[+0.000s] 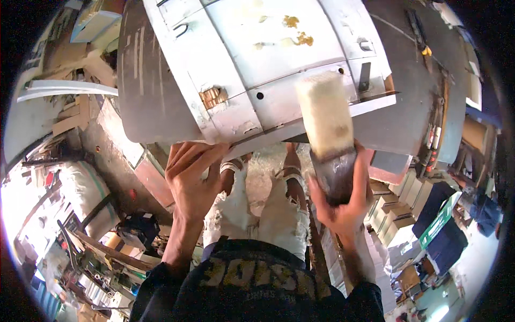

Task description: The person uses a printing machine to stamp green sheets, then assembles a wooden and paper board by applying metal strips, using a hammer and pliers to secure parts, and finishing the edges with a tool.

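Observation:
A creased white cardboard sheet (279, 48) lies on the dark tabletop, its near edge hanging slightly over. Amber-brown blobs (303, 38) sit on its far part, and a torn patch shows brown corrugation on the left. My left hand (194, 166) is closed at the sheet's near left edge, fingertips pinching it. My right hand (346, 201) grips the dark handle of a wide brush (324, 115) with thick cream bristles. The brush points away from me over the sheet's near right part. Whether its bristles touch the sheet I cannot tell.
The dark table (145, 80) reaches out on both sides of the sheet. Stacked cartons (394, 214) stand on the floor at the right. A white sack (88, 193) and a black box (138, 231) are at the left, among clutter. My legs are below the near edge.

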